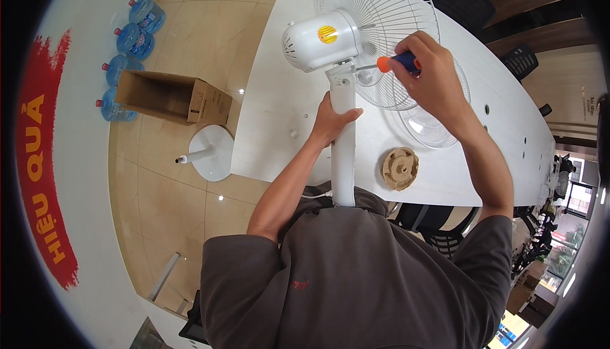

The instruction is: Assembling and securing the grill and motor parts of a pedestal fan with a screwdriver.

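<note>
A white electric fan lies over the table, its motor housing (321,41) bearing a round yellow sticker and its wire grille (387,44) on the far side. My left hand (332,121) is wrapped round the fan's white neck (344,158), whose lower end rests against my shirt. In my right hand (432,75) is a screwdriver (399,63) with a dark blue and orange handle. Its shaft points left, the tip at the joint between neck and motor housing; the screw itself is too small to make out.
On the white table (279,114) are a moulded cardboard piece (400,169) and a clear round fan part (429,126). At left on the floor stand an open cardboard box (171,98), a round white fan base (213,153) and several blue water bottles (135,39). A black chair (438,222) is at right.
</note>
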A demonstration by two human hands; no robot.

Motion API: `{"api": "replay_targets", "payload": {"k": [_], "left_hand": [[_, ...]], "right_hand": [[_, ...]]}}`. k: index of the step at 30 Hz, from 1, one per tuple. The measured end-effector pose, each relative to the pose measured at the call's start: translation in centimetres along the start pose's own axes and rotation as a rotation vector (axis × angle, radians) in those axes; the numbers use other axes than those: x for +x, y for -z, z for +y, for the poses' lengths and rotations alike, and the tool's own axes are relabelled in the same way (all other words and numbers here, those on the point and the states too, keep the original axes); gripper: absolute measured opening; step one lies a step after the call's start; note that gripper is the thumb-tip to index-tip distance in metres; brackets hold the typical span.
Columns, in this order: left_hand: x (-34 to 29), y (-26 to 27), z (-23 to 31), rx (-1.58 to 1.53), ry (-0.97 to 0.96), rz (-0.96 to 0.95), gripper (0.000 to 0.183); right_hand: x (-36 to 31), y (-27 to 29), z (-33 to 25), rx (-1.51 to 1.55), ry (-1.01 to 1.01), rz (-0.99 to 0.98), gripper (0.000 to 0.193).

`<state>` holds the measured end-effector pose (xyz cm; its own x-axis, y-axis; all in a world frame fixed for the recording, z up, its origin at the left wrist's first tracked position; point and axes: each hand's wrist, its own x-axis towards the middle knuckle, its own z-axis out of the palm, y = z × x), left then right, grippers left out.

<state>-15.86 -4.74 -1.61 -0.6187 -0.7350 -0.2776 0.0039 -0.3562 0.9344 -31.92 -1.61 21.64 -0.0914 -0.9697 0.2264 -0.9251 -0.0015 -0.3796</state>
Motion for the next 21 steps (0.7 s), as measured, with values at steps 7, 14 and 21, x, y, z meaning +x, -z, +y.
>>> {"api": "replay_targets", "payload": {"k": [7,14,21], "left_hand": [[0.4,0.4,-1.2,-0.038,0.022,0.037,0.065],[-0.6,1.0,-0.1,-0.174,0.011,0.054,0.046],[-0.9,1.9,-0.6,-0.161,0.012,0.042,0.043]], "right_hand": [[-5.6,3.5,0.9,0.098,-0.155,0.078,0.019],[-18.1,-4.1,7.6,0.554,-0.820,0.049,0.022],[-23.7,-17.6,13.1,0.796,-1.099,0.121,0.024]]}}
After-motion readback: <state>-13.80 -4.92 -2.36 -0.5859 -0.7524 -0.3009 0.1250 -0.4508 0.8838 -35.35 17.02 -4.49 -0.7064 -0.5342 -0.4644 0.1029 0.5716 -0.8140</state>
